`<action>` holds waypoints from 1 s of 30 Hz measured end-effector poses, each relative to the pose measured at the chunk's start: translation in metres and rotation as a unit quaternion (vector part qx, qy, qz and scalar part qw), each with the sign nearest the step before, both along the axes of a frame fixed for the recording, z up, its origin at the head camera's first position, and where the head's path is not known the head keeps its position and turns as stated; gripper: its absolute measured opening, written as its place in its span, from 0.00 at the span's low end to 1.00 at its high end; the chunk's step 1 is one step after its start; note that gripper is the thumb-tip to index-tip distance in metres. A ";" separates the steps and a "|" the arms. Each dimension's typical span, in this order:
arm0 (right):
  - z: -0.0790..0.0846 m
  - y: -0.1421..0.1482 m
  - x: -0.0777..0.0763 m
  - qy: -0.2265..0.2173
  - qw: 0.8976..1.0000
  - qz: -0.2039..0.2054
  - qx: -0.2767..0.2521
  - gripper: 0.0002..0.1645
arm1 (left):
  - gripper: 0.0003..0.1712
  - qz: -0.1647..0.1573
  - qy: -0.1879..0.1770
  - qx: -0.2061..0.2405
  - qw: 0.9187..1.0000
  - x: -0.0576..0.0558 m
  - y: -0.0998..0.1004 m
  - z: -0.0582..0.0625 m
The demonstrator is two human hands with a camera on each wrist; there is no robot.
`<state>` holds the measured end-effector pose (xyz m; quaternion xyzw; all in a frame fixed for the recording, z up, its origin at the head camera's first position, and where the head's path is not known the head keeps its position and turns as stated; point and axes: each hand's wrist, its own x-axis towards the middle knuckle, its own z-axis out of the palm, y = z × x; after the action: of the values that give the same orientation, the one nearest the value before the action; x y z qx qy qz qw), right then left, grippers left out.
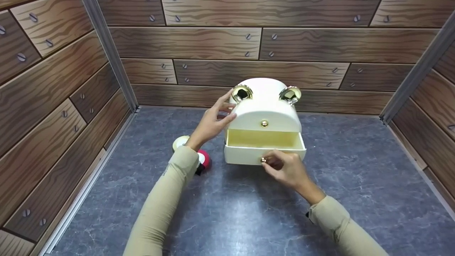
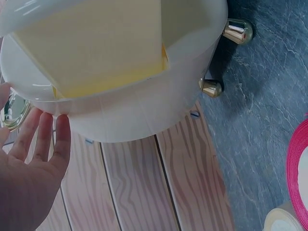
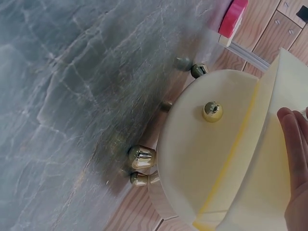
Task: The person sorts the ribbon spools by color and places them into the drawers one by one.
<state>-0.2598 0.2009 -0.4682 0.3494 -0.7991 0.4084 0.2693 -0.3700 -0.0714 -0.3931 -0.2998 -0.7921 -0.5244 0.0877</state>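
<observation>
A white drawer box with gold ears stands on the grey marbled surface. Its middle drawer is pulled out, showing a pale yellow inside. My right hand pinches the small gold drawer knob between thumb and fingers. In the right wrist view, a lower drawer's knob and gold feet are visible below the pulled-out drawer. Against the box's left side, near the ear, my left hand rests with fingers spread and fairly straight. The left wrist view shows those fingertips touching the box.
Left of the box, partly behind my left forearm, lie a pink ribbon roll and a cream roll. Wood-patterned panels enclose the back and sides, with grey metal posts at the corners.
</observation>
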 end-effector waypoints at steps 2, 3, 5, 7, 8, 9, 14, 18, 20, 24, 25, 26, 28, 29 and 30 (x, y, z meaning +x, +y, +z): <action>0.000 0.001 0.002 0.004 1.000 0.001 0.004 0.16 | 0.43 -0.002 0.001 0.002 1.000 0.000 0.000 0.000; -0.001 0.001 0.002 0.006 1.000 0.002 0.005 0.16 | 0.43 -0.003 0.001 0.002 1.000 0.000 0.000 0.000; -0.001 0.001 0.003 0.008 1.000 0.005 0.007 0.16 | 0.43 -0.005 0.000 0.004 1.000 0.000 0.000 0.000; -0.001 0.001 0.004 0.010 1.000 0.005 0.007 0.15 | 0.43 -0.005 0.001 0.006 1.000 0.000 0.000 0.000; -0.001 0.001 0.005 0.011 1.000 0.006 0.006 0.15 | 0.43 -0.004 0.001 0.006 1.000 0.000 0.000 0.000; -0.001 0.000 0.005 0.012 1.000 0.005 0.006 0.15 | 0.42 -0.004 0.001 0.007 1.000 0.000 0.000 0.000; 0.000 0.000 0.008 0.015 1.000 0.010 0.007 0.15 | 0.42 -0.005 0.002 0.009 1.000 0.000 0.000 0.000; 0.001 -0.001 0.008 0.012 1.000 0.018 0.004 0.15 | 0.42 -0.004 0.002 0.008 1.000 -0.001 0.000 0.000; 0.001 -0.001 0.008 0.013 1.000 0.018 0.005 0.15 | 0.42 -0.003 0.003 0.007 1.000 0.000 0.000 0.000; 0.001 0.000 0.008 0.014 1.000 0.014 0.008 0.15 | 0.42 -0.003 0.003 -0.002 1.000 0.002 0.000 0.003; 0.000 0.000 0.009 0.013 1.000 0.012 0.009 0.15 | 0.42 -0.003 0.004 -0.006 1.000 0.004 0.000 0.003; 0.000 0.000 0.009 0.011 1.000 0.009 0.010 0.15 | 0.43 -0.003 0.004 -0.010 1.000 0.005 0.000 0.004; 0.000 0.000 0.010 0.009 1.000 0.005 0.010 0.15 | 0.43 -0.003 0.003 -0.019 1.000 0.008 -0.002 0.003; 0.000 0.000 0.010 0.006 1.000 0.004 0.011 0.15 | 0.43 -0.002 0.002 -0.022 1.000 0.010 -0.004 0.002; 0.000 0.000 0.011 0.005 1.000 0.002 0.011 0.15 | 0.43 -0.001 0.002 -0.024 1.000 0.011 -0.006 0.000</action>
<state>-0.2492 0.2005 -0.4681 0.3561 -0.8016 0.3982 0.2684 -0.3587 -0.0773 -0.3927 -0.3038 -0.8037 -0.5050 0.0816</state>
